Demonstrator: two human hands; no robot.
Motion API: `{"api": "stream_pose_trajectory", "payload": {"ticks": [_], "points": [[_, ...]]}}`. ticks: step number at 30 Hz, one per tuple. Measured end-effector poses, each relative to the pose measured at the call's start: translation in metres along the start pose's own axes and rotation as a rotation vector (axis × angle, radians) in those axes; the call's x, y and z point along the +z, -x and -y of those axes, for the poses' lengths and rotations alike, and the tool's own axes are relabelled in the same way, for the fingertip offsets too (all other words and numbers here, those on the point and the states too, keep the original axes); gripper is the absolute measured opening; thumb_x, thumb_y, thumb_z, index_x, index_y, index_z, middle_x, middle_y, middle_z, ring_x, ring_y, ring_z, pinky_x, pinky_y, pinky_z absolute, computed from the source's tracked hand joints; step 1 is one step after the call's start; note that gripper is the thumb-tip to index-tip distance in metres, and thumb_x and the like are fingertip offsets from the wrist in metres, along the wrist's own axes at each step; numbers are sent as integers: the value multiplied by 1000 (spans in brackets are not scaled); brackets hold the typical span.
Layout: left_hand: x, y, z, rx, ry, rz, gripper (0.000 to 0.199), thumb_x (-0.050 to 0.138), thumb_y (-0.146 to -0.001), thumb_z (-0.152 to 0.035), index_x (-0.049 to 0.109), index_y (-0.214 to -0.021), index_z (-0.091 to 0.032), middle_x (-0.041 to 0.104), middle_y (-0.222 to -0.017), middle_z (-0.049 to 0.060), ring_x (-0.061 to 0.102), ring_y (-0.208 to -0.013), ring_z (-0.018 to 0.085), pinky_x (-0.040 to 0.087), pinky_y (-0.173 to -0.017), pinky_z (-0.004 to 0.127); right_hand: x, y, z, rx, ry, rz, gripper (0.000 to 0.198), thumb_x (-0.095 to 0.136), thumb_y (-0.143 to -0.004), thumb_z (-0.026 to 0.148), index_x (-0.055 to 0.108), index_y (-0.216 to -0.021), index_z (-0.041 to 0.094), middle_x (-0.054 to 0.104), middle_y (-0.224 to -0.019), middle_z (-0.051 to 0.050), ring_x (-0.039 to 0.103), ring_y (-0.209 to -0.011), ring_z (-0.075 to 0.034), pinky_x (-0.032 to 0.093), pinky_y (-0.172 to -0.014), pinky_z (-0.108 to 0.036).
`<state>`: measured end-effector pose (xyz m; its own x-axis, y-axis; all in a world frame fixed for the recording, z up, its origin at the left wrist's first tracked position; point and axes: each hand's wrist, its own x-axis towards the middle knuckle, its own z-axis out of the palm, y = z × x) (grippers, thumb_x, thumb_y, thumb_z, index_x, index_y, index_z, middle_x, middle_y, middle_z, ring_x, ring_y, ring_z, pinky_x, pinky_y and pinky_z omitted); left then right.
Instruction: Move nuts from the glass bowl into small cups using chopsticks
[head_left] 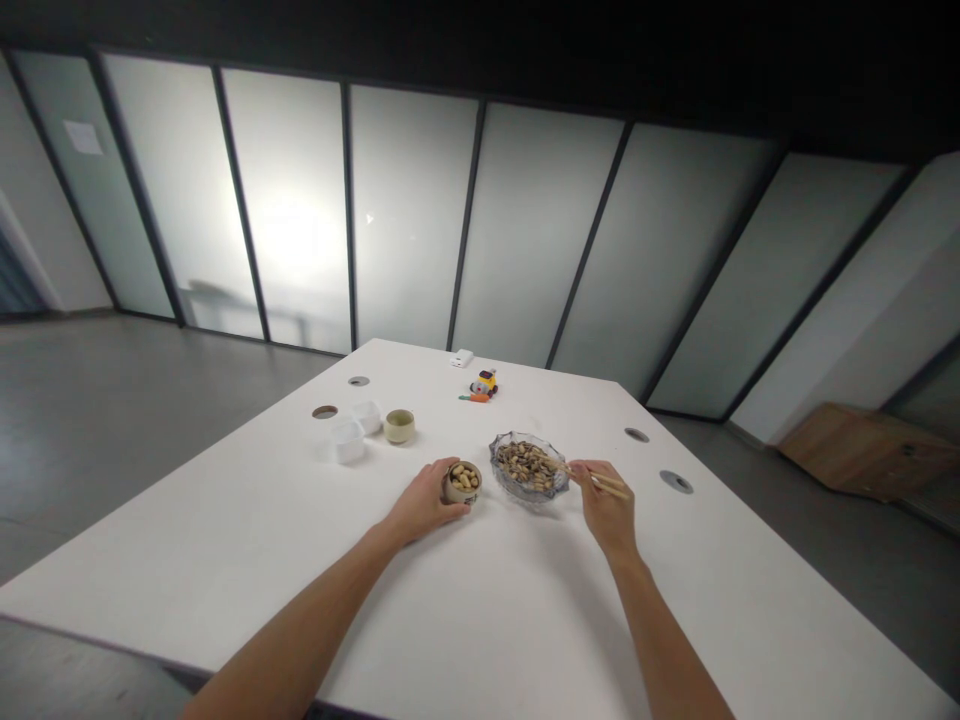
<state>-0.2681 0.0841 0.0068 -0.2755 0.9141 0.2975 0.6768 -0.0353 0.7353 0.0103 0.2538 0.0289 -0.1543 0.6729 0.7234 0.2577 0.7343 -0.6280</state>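
Observation:
My left hand (429, 500) is wrapped round the side of a small cup (460, 495) that stands on the table. Peanuts in their shells (465, 477) fill the cup near its rim. A pair of wooden chopsticks (609, 485) is gripped in my right hand (606, 505), their tips reaching left into a clear, scalloped glass bowl (517, 492). Inside that bowl lie many sunflower seeds (525, 465). Whether the chopstick tips pinch anything is too small to tell. The bowl sits just right of the cup, apart from it.
Left of the cup stand another small greenish cup (399, 428) and clear plastic containers (348, 442). Farther back on the white table (480, 600) are a yellow toy car (486, 382), a toy carrot (475, 398) and a white box (461, 358). Cable holes (676, 482) pierce the tabletop at both sides.

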Motion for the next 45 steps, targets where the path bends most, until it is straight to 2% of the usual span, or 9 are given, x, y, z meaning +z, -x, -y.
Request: {"api": "stream_pose_trajectory", "payload": {"ticks": [10,16,19,23,29,32,37,40,45], "points": [[1,0,1,10,14,-1,73,86,-71,-30,60,-139,-23,67,-142,12,63,-130,34,47,-117,49,-3,-1,7,-48,79,-86,54,51,-101,67,76,-87,21,75,-89,-9,71,-83,-24,59,-81,-41],[1,0,4,1,13,11,73,85,-73,-30,59,-140,-21,65,-144,14,62,-132,34,46,-118,49,2,2,7,6,-27,33,54,58,-96,71,79,-92,21,77,-95,-12,73,-89,-26,61,-82,-41],[1,0,5,0,19,5,73,85,-73,-31,59,-140,-21,65,-144,14,61,-132,35,45,-119,50,5,3,2,78,-62,128,55,60,-93,73,78,-86,22,78,-90,-12,75,-81,-26,63,-76,-41],[2,0,5,9,39,-7,73,85,-72,-30,60,-140,-23,66,-143,13,62,-132,35,45,-118,51,6,2,-2,222,-183,103,56,61,-91,76,74,-85,22,79,-86,-12,78,-73,-27,66,-69,-42],[4,-1,8,22,35,-2,73,84,-72,-31,59,-140,-23,67,-141,12,62,-131,34,46,-117,50,9,3,0,108,-102,-18,56,60,-94,72,78,-92,19,79,-100,-14,77,-89,-28,65,-84,-45],[4,-2,8,22,39,-4,71,84,-73,-31,60,-140,-23,68,-140,12,63,-130,34,47,-116,49,16,6,1,62,-114,32,52,64,-91,70,80,-95,20,80,-100,-14,76,-93,-28,63,-87,-45],[3,-1,6,12,35,-1,72,84,-74,-30,59,-141,-23,68,-140,12,62,-130,34,47,-115,49,22,7,3,186,-189,123,53,63,-91,71,77,-98,21,81,-98,-12,79,-81,-28,65,-74,-41],[4,-2,6,11,22,3,71,84,-74,-30,59,-140,-22,68,-138,12,62,-128,34,48,-114,50,14,4,5,257,-220,51,54,61,-91,73,73,-101,21,81,-94,-11,79,-75,-28,65,-71,-39],[5,-2,5,14,6,-2,70,85,-74,-32,60,-139,-22,69,-136,12,63,-126,35,49,-112,49,1,-4,10,249,-187,-81,56,54,-94,75,70,-97,21,74,-73,-7,76,-65,-26,62,-59,-36]]}}
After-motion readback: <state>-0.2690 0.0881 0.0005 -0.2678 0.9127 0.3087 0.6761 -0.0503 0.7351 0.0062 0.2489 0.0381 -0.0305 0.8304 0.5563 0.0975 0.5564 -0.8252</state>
